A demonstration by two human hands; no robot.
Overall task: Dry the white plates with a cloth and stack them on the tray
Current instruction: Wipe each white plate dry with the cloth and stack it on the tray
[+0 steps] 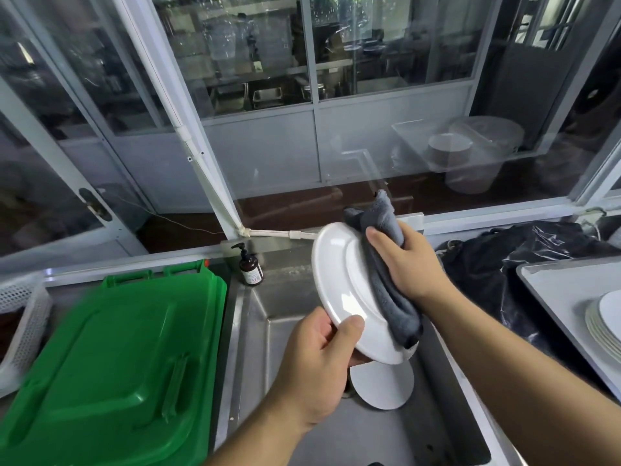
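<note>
Here, over a steel sink, a person dries a white plate held tilted on edge. The left hand grips the plate's near rim, thumb on the upper face and fingers curled beneath, while the right hand clutches a grey cloth and presses it against the plate's right side. Another white plate lies in the sink just below. At the far right, a stack of plates rests on the tray, well apart from the sink.

To do this step well, the left hand's grip should probably stay firm at the rim, since a wet glazed plate is likely slippery. The cloth would best sweep both faces and the rim in turn, the left hand rotating the plate so no damp patch escapes. Working above the sink seems sensible: drips fall clear of the tray. A green bin lid sits at left, a brown pump bottle beyond it.
</note>
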